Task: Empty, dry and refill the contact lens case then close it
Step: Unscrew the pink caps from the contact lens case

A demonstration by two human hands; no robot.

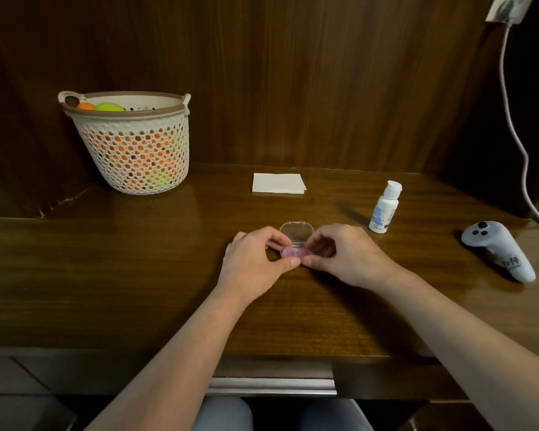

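A small contact lens case with a pink base sits on the wooden desk, its clear lid standing open toward the back. My left hand pinches the case's left end between thumb and fingers. My right hand pinches the right end the same way, and both thumbs meet at the front edge. A folded white tissue lies behind the case. A small white solution bottle stands upright to the right, its cap on.
A white perforated basket holding orange and green balls stands at the back left. A white handheld controller lies at the right. A cable hangs down the right wall. A drawer edge runs under the desk front.
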